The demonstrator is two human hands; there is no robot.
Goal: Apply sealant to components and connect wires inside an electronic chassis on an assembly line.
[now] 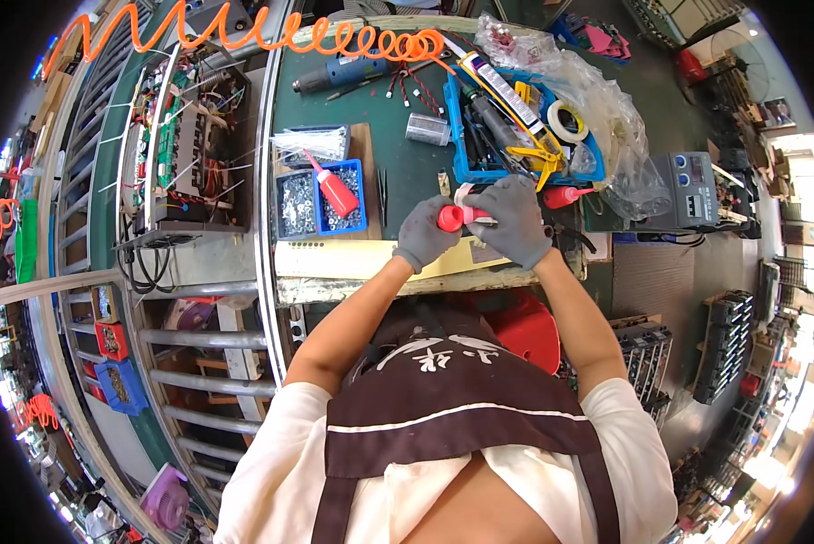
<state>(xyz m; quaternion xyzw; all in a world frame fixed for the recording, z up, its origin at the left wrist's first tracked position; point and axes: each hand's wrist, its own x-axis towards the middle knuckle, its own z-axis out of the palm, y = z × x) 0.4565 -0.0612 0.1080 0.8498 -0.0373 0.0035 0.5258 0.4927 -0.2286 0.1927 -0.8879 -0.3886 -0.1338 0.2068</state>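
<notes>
Both hands wear grey gloves and meet over the near edge of the green workbench. My left hand (427, 234) is closed around a small red squeeze bottle (450, 218), whose round end points toward it. My right hand (514, 222) curls its fingers around the bottle's paler pink end; the fingertips are partly hidden. A pale pinkish strip (464, 192) shows just beyond the fingers, its kind unclear. Under both hands lies a long yellowish plate (361, 259). Another red bottle (335, 189) rests on a blue divided bin (363, 201) of small metal fasteners, to the left.
A blue basket (459, 163) with tools, a sealant tube (506, 95) and tape stands beyond my hands. Tweezers (382, 195) lie left. To the right are a red bottle (565, 196), plastic bags (629, 154) and a grey control box (683, 195). An orange coiled hose (361, 41) hangs across the back.
</notes>
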